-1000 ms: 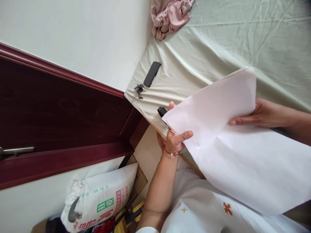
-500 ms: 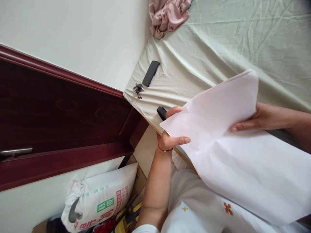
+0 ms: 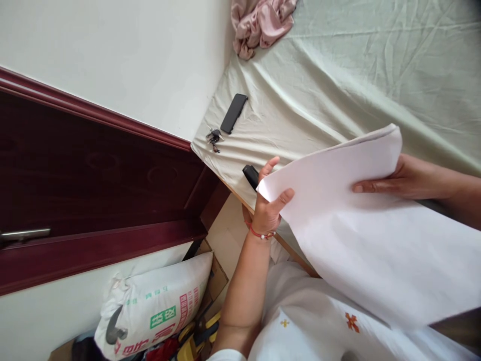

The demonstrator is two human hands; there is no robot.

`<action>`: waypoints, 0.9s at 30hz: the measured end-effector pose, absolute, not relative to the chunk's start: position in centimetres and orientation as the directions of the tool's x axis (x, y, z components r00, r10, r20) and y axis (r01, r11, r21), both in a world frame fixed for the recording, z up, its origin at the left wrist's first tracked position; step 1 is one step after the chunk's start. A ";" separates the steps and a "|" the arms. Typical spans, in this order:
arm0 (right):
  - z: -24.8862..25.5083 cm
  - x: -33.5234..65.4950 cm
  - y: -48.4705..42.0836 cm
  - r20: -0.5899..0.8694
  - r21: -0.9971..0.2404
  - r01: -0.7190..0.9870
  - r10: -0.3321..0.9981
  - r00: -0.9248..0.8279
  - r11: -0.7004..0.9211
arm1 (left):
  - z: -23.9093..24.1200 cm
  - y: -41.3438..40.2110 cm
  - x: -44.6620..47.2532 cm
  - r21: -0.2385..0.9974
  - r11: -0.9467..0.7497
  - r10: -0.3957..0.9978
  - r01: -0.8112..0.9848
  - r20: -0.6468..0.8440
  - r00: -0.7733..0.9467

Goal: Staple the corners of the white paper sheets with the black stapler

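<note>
Large white paper point(image 3: 356, 215), with more than one layer showing at its far edge, is held in the air between my two hands. My left hand point(image 3: 268, 205) is closed on its left corner, thumb on top and fingers behind. A red string bracelet circles that wrist. My right hand point(image 3: 409, 178) grips the far right part, its thumb lying flat on the paper and the other fingers hidden underneath. Just behind my left hand lies a black object point(image 3: 250, 176), partly covered, whose kind I cannot make out.
A pale green sheet point(image 3: 338, 75) covers the bed. On it lie a black phone-like slab point(image 3: 233, 114), a bunch of keys point(image 3: 214, 138) and crumpled pink cloth point(image 3: 263, 25). At left are a dark red door point(image 3: 93, 165) and a printed white sack point(image 3: 158, 306).
The paper's far edge has come lower and nearer to me, and its centre crease has smoothed out. My left hand has turned upward, with its thumb raised a little.
</note>
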State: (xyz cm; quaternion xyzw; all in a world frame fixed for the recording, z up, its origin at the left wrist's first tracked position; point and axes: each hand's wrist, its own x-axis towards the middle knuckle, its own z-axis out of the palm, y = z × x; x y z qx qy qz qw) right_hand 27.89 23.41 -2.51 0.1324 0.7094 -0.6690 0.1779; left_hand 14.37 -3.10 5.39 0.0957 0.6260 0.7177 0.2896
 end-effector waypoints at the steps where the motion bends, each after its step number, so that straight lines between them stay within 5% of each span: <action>1: -2.3 27.9 23.2 -0.445 -0.894 0.443 -0.016 -0.896 0.072 | 4.8 -3.2 14.5 0.951 -0.052 0.475 -0.305 -0.245 -0.845; 8: 0.2 28.2 21.7 -0.422 -0.884 0.457 0.246 -0.873 0.104 | 1.9 -3.5 17.2 0.937 -0.075 0.239 -0.340 -0.314 -0.919; 17: -3.7 28.0 23.4 -0.336 -0.925 0.354 0.141 -0.931 0.137 | 2.5 -2.4 17.8 0.958 -0.045 0.198 -0.283 -0.269 -0.943; 27: 0.9 27.9 22.1 -0.438 -0.892 0.434 -0.008 -0.899 0.123 | 1.7 -3.9 16.4 0.957 -0.093 0.121 -0.274 -0.262 -0.957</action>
